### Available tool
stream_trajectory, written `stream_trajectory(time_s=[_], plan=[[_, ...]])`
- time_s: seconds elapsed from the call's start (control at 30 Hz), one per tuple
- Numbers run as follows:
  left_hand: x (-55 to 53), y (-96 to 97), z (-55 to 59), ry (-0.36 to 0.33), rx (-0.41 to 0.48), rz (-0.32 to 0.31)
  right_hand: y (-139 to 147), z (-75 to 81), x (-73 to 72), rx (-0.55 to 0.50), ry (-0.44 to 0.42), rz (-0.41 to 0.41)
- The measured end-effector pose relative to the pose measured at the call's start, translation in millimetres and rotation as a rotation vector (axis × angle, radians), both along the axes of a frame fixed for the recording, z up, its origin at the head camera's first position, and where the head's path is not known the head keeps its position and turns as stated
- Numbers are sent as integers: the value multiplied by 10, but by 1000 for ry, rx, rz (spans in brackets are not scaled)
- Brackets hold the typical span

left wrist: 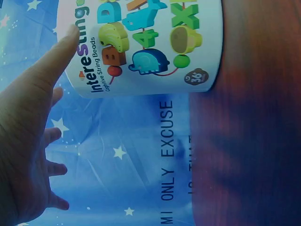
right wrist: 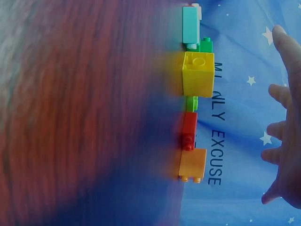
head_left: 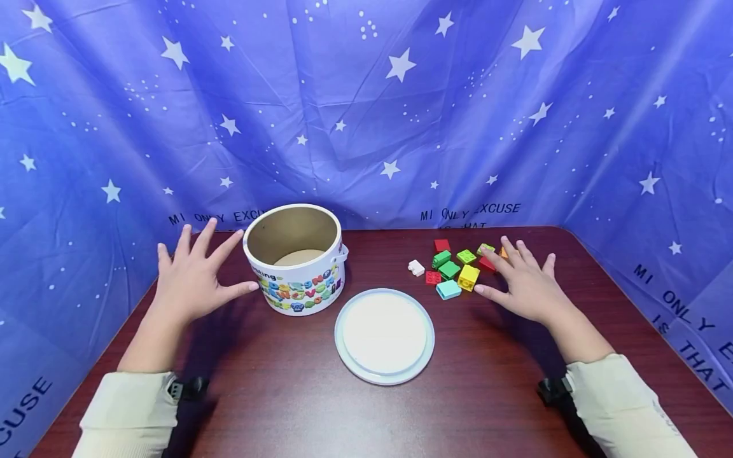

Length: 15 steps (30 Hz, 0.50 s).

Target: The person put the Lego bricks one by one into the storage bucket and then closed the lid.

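Note:
My left hand (head_left: 191,280) is spread wide beside a white bucket (head_left: 300,299) printed with colourful letters and beads, its thumb tip close to the wall. The bucket stands upright without a lid, and its brown inside shows. In the left wrist view the printed bucket side (left wrist: 150,47) lies beyond the thumb. My right hand (head_left: 527,286), fingers spread, hovers at the right edge of a group of building blocks. Nearest its thumb is a yellow block (head_left: 469,278); an orange block (right wrist: 193,164) shows in the right wrist view. Neither hand holds anything.
A round white lid (head_left: 385,337) lies on the dark red table (head_left: 275,394) in front of the bucket. Among the blocks are a light blue block (head_left: 448,290), a white block (head_left: 416,268) and several red and green ones. A starry blue curtain (head_left: 366,114) surrounds the table.

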<state>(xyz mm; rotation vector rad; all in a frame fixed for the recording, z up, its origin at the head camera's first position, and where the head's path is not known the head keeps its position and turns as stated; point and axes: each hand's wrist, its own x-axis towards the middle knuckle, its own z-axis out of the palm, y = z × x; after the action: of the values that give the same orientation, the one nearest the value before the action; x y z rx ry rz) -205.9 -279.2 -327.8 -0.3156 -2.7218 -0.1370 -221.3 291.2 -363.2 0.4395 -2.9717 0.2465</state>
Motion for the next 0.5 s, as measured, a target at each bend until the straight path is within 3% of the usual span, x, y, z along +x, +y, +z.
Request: stream_trajectory(time_s=[0.13, 0.3, 0.5], plan=[[-73, 20, 37, 3, 63, -64, 41, 5, -1, -19, 9, 20], [-177, 41, 63, -1, 208, -197, 106, 7, -18, -45, -6, 17], [-276, 55, 66, -61, 371, -315, 191, -28, -31, -74, -19, 14]])
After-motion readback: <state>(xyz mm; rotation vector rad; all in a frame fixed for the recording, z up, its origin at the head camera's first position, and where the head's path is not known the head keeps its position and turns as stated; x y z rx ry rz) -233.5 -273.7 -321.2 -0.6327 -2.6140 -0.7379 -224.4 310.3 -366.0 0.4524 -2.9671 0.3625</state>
